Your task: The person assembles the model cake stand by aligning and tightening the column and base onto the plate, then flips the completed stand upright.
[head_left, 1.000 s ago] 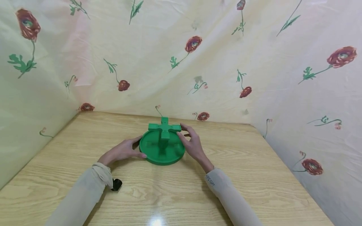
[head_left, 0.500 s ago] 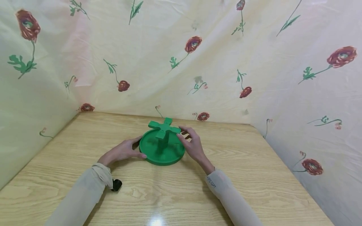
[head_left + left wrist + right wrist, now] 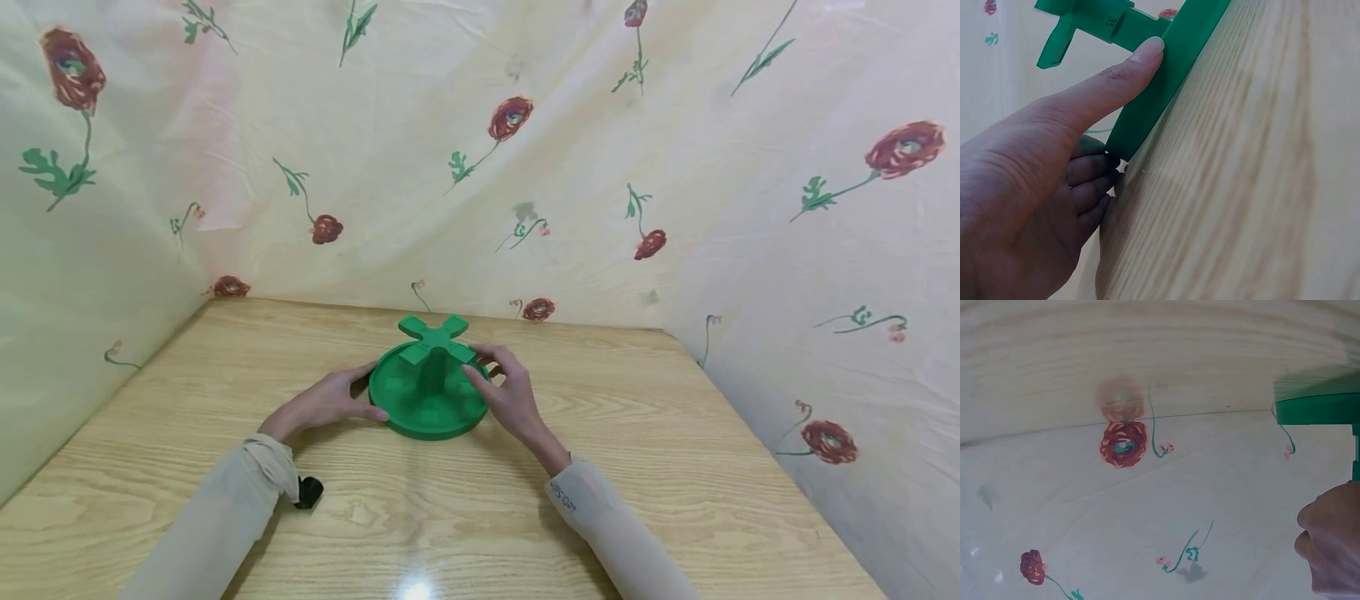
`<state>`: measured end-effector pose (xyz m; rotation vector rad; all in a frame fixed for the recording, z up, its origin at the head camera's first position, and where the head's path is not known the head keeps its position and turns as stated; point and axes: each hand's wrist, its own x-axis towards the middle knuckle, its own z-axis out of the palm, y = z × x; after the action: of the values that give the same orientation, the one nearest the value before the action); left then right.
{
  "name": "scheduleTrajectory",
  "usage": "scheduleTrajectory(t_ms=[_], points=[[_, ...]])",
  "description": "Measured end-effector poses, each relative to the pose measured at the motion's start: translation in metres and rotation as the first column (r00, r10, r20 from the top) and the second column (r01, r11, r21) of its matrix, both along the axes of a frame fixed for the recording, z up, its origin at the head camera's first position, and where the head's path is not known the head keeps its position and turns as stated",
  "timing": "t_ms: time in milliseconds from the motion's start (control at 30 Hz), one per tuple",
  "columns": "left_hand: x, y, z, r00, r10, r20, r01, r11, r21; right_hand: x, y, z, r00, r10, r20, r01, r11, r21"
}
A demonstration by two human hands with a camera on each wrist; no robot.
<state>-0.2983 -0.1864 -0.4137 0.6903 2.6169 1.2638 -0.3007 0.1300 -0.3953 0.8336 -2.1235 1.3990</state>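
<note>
A green stand sits on the wooden table: a round, raised-rim base point(image 3: 405, 412), a post point(image 3: 431, 377) in its middle and a cross-shaped top point(image 3: 435, 336) above. My left hand point(image 3: 330, 400) grips the base's rim at the left; the left wrist view has the thumb point(image 3: 1116, 81) along the outer wall and the fingers curled at the far edge. "35" is marked on the green part above the rim. With bent fingers and thumb, my right hand point(image 3: 513, 396) holds the end of the cross's near-right arm. Its fingertips are hidden in the right wrist view.
A small black object point(image 3: 310, 492) lies beside the left sleeve point(image 3: 240, 492). Pale flowered cloth point(image 3: 420, 167) hangs behind and along both sides of the wooden table point(image 3: 660, 417).
The cross-shaped top has turned clockwise as seen from above, its right arm swinging nearer. My right hand has moved slightly nearer with it, while the left hand and the base stay put.
</note>
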Motion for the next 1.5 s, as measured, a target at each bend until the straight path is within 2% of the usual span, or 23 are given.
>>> scheduleTrajectory(t_ms=[133, 367, 567, 633, 800, 867, 967, 1133, 1233, 1367, 1500], points=[[0.000, -0.001, 0.000, 1.000, -0.002, 0.000, 0.002, 1.000, 0.001, 0.004, -0.002, 0.002, 1.000, 0.020, 0.002, -0.020, 1.000, -0.015], [0.000, -0.001, 0.000, 1.000, -0.006, -0.003, 0.006, 1.000, 0.006, 0.029, -0.007, 0.028, 1.000, 0.022, 0.011, -0.022, 1.000, 0.006], [-0.001, 0.000, 0.000, 1.000, -0.006, 0.002, 0.006, 1.000, 0.008, 0.004, 0.001, 0.001, 1.000, 0.015, 0.006, -0.015, 1.000, 0.009], [-0.001, 0.000, 0.000, 1.000, -0.004, 0.002, 0.004, 1.000, 0.005, 0.001, 0.005, -0.003, 1.000, -0.002, 0.016, 0.001, 1.000, 0.025], [-0.001, 0.000, -0.001, 1.000, -0.001, -0.004, 0.001, 1.000, -0.009, -0.004, 0.021, -0.006, 0.994, -0.034, 0.106, 0.023, 0.994, 0.103], [-0.002, 0.000, -0.001, 1.000, 0.001, -0.008, -0.001, 1.000, -0.020, -0.007, 0.029, -0.007, 0.987, -0.028, 0.158, 0.003, 0.988, 0.154], [-0.003, 0.000, -0.001, 1.000, 0.008, -0.012, -0.008, 0.999, -0.037, -0.013, 0.042, -0.010, 0.971, -0.021, 0.238, -0.040, 0.967, 0.251], [-0.003, -0.001, 0.001, 1.000, 0.012, -0.015, -0.013, 0.998, -0.063, -0.018, 0.055, -0.012, 0.939, -0.013, 0.344, -0.131, 0.911, 0.392], [-0.004, -0.003, 0.002, 1.000, 0.030, -0.003, -0.030, 0.995, -0.100, -0.018, 0.059, -0.013, 0.923, -0.021, 0.385, -0.171, 0.873, 0.456], [-0.003, -0.006, 0.004, 0.999, 0.045, 0.014, -0.043, 0.987, -0.154, -0.019, 0.060, -0.014, 0.907, -0.064, 0.415, -0.185, 0.826, 0.532], [-0.005, -0.006, 0.004, 1.000, 0.030, 0.002, -0.029, 0.985, -0.173, -0.019, 0.060, -0.016, 0.900, -0.102, 0.424, -0.176, 0.804, 0.568]])
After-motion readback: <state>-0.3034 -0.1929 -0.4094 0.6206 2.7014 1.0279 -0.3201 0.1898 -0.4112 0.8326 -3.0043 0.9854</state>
